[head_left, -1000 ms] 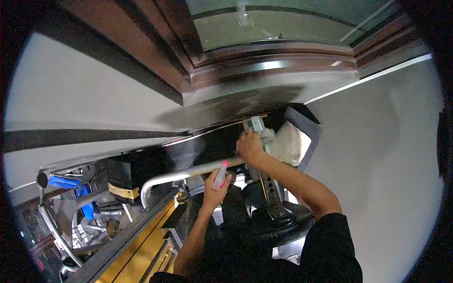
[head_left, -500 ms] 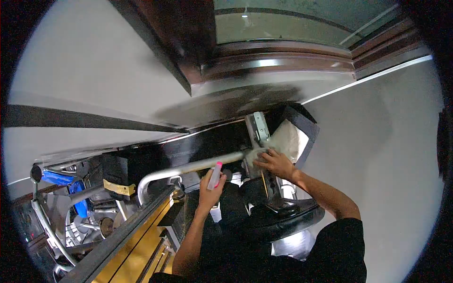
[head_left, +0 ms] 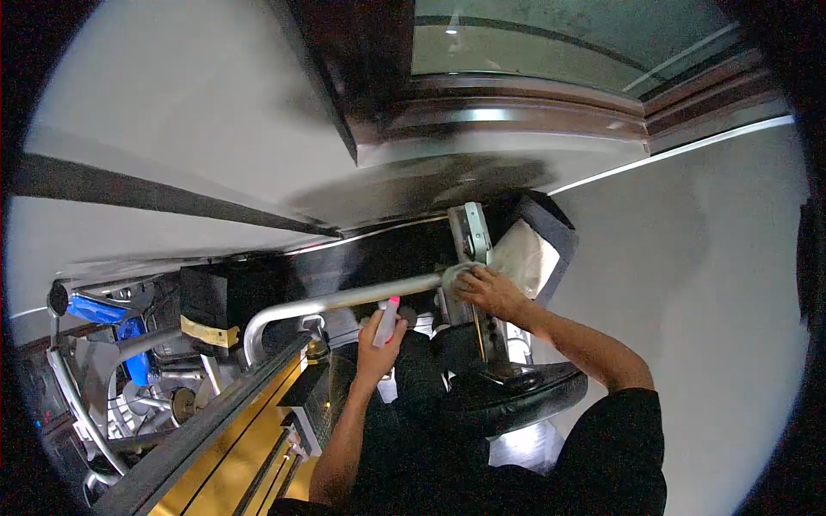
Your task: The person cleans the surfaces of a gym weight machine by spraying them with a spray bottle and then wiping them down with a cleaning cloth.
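Note:
My left hand (head_left: 376, 344) is closed around a small translucent spray bottle (head_left: 386, 327) with a pink top, held upright and slightly tilted. My right hand (head_left: 490, 291) is closed over a pale greyish cloth (head_left: 453, 277), pressed at the right end of a bent silver metal tube (head_left: 353, 297). The fingertips are partly hidden in the cloth. Just above stands a metal upright with a light plate (head_left: 475, 232). Below the right hand is a black curved padded part (head_left: 516, 400).
A dark grey block with a whitish face (head_left: 538, 262) stands right of my right hand. At left are gym-like machines with blue parts (head_left: 133, 353) and a black box with a yellow strip (head_left: 209, 333). A dark rail (head_left: 206, 426) runs at lower left. A wood-framed window (head_left: 516, 112) is above.
My right hand has moved slightly left with the cloth, along the tube's end. My left hand and the bottle have shifted slightly left. The camera view has tilted a little.

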A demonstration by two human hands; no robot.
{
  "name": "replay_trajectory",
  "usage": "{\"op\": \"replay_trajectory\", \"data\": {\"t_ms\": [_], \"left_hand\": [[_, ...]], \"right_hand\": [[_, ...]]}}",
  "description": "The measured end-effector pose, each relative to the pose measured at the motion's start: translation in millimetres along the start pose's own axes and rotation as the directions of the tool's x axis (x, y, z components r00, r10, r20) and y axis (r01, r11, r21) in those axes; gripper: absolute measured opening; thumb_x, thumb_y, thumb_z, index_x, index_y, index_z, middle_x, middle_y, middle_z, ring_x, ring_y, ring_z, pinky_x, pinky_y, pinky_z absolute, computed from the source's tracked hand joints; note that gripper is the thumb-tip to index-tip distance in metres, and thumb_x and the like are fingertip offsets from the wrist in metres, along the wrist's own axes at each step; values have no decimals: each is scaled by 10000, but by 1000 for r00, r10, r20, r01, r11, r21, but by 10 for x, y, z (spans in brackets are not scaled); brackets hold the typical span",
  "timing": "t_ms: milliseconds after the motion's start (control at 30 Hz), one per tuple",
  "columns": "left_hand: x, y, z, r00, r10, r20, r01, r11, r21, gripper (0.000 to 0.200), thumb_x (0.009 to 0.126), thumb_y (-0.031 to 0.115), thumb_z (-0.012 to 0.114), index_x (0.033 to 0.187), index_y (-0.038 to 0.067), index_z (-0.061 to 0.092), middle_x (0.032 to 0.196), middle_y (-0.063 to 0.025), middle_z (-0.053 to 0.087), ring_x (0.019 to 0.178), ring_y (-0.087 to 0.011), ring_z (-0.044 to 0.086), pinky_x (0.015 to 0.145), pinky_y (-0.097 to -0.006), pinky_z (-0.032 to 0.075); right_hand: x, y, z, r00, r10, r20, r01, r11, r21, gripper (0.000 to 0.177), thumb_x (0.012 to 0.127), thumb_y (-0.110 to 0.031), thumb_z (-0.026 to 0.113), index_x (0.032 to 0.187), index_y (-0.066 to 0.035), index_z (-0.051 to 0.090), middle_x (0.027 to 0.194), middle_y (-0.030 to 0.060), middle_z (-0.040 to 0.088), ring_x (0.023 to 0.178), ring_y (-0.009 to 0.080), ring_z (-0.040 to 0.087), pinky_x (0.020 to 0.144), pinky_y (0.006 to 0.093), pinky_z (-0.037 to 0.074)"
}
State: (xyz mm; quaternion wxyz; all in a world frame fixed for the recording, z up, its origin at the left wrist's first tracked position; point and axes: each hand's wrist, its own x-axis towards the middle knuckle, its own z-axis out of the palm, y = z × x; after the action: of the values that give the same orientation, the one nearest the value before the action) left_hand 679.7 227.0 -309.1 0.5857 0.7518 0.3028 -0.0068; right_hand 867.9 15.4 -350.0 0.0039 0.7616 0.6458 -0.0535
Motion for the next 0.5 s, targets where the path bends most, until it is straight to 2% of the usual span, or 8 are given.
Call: {"op": "replay_trajectory", "data": {"t_ms": [100, 200, 233, 300, 333, 400, 433, 500], "left_hand": [[-18, -193, 0, 998, -17, -58, 13, 998, -69, 188, 819, 172, 674, 893, 22, 588, 772, -75, 581, 727, -163, 566, 668, -302, 444], [-14, -140, -79, 998, -49, -37, 47, 997, -64, 192, 827, 177, 668, 903, 20, 588, 811, -86, 589, 754, -168, 574, 688, -301, 449], [-27, -125, -107, 995, -95, -17, 94, 993, -69, 193, 829, 178, 667, 909, 20, 590, 826, -90, 593, 770, -174, 578, 692, -303, 451], [-24, -242, -75, 995, -78, -60, 78, 997, -8, 198, 829, 181, 668, 909, 17, 588, 811, -86, 594, 750, -185, 579, 688, -311, 454], [-14, -210, -78, 998, -54, -40, 52, 998, -29, 199, 828, 181, 669, 909, 17, 589, 806, -85, 595, 741, -191, 579, 686, -316, 455], [-7, -211, -43, 1000, -23, -11, 23, 999, -46, 200, 827, 181, 670, 910, 17, 590, 801, -83, 596, 732, -196, 579, 684, -322, 457], [-10, -254, -2, 1000, 18, -25, -19, 999, -32, 192, 828, 176, 668, 903, 17, 590, 790, -80, 593, 723, -190, 575, 677, -319, 455], [-2, -254, -1, 997, 61, -38, -61, 998, -14, 185, 830, 171, 666, 896, 16, 590, 780, -76, 590, 713, -184, 572, 670, -316, 453]], "right_hand": [[-206, 55, -154, 998, 32, 50, -43, 972, 233, 405, 742, -159, 611, 1144, -206, 587, 1139, 83, 519, 1064, 305, 509, 818, 386, 519], [-325, 360, -369, 910, -42, 412, -249, 739, 626, 413, 739, -134, 589, 1151, -118, 575, 1110, 154, 566, 1037, 332, 541, 879, 417, 484], [-360, 464, -414, 908, -41, 416, -252, 740, 624, 413, 739, -134, 589, 1151, -118, 575, 1110, 154, 566, 1037, 332, 541, 879, 417, 484], [-436, 587, -460, 785, 427, 449, -610, 406, 681, 380, 777, -124, 547, 1151, -59, 543, 1078, 204, 575, 1009, 354, 545, 889, 423, 453], [-439, 586, -373, 782, 431, 451, -614, 403, 679, 380, 777, -124, 547, 1151, -59, 543, 1078, 204, 575, 1009, 354, 545, 889, 423, 453], [-408, 545, -22, 629, 778, 5, -554, 444, 704, 372, 797, -109, 541, 1156, -15, 505, 1062, 224, 546, 1006, 376, 531, 887, 433, 424], [-449, 442, 105, 729, 684, 21, -529, 544, 651, 374, 800, -72, 539, 1164, -6, 478, 1046, 217, 522, 1003, 384, 523, 880, 440, 414], [-384, 136, 102, 696, 714, 74, -555, 470, 686, 389, 801, -50, 550, 1179, -15, 468, 1038, 204, 498, 1013, 379, 514, 872, 435, 426]]}}
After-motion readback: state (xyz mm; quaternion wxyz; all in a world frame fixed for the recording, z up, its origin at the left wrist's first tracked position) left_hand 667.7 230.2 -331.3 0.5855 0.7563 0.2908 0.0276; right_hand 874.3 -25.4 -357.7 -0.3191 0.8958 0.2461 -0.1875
